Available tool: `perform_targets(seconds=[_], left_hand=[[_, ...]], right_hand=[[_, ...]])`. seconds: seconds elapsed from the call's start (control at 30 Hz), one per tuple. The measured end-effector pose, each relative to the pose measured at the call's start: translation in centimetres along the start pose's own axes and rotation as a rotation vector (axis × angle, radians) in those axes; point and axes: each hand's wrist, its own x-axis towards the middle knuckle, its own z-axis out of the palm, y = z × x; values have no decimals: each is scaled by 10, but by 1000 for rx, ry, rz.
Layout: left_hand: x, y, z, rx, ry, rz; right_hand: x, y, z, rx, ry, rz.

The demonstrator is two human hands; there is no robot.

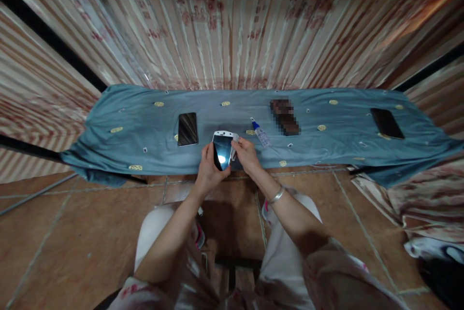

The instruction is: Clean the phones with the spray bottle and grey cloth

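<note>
My left hand [208, 165] grips a white-framed phone [222, 149] by its left edge, its glossy screen facing up and reflecting a light. My right hand [245, 153] is closed on a small white cloth or wipe [235, 140] pressed against the phone's right edge. Both hands hover just above the front edge of a low bench covered with a blue cloth [145, 121]. A small bottle with a blue cap [260, 133] lies on the cloth just right of my right hand.
A dark phone [187, 129] lies on the cloth to the left, another dark phone [387, 123] at the far right, and a blurred dark object [285, 116] between them. Corrugated wall behind; tiled floor below; bundled fabric at the right.
</note>
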Motion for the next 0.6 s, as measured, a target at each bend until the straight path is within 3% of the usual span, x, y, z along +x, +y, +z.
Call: perform_targets(seconds=[0.13,0.37,0.6], left_hand=[[4,-2,0,-98,25,-91],[15,-5,-6,-315,164,-309],[9,13,-1,-854,-29,-490]], right_hand=[[-11,4,1,-232,-58,-147],[-42,7,11,-395,-200,-219],[-42,-6,13,-421,-160,-258]])
